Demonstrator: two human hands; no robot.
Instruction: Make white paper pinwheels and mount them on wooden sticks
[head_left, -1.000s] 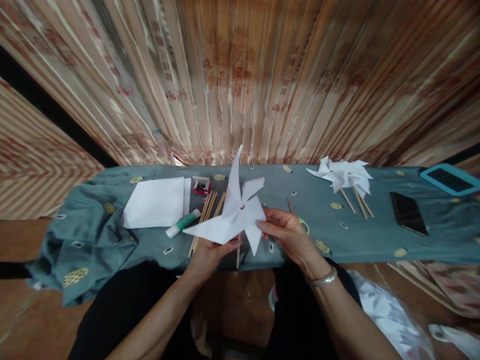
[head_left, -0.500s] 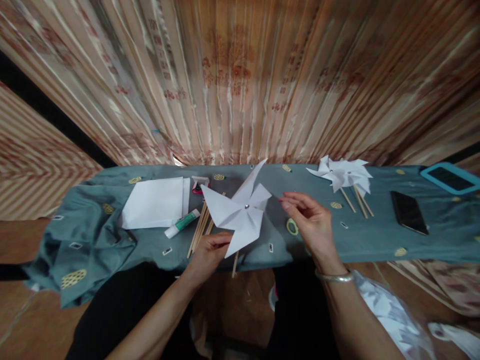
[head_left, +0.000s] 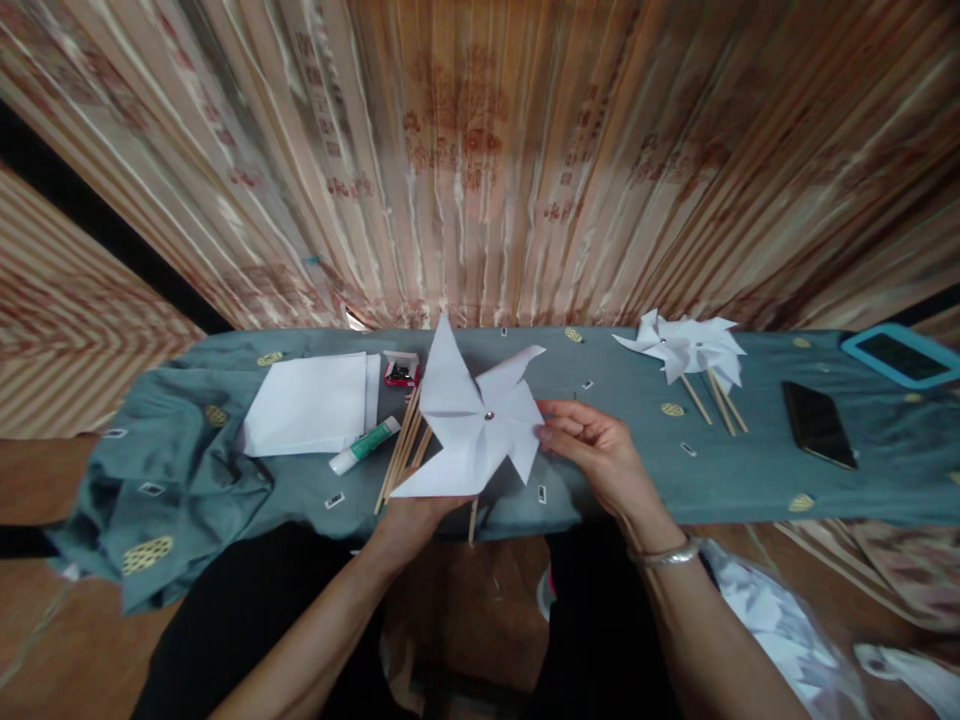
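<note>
Pinwheel (head_left: 474,425) of white paper, with a small metal pin at its hub, sits near the centre of my head view, raised over the near edge of the desk (head_left: 750,480) with its wooden stick pointing down toward 6 o'clock. My left hand (head_left: 409,515) is below it at about 7 o'clock, mostly hidden by the paper; its grip is closed round the stick. My right hand (head_left: 600,450) is at 3 o'clock of the wheel, fingers gently curled, the fingertips (head_left: 546,432) touching the edge of the right-hand blade; I cannot tell whether they pinch it or only rest on it. Behind the wheel, at 9 o'clock, a bundle of wooden sticks (head_left: 401,450) lies on the grey-green cloth, with a glue tube (head_left: 365,446) just beside it and a stack of white paper sheets (head_left: 311,405) farther out. A small red box (head_left: 401,370) sits at 11 o'clock. Well apart at 2 o'clock lie finished pinwheels (head_left: 686,350), then a dark phone (head_left: 817,425).
</note>
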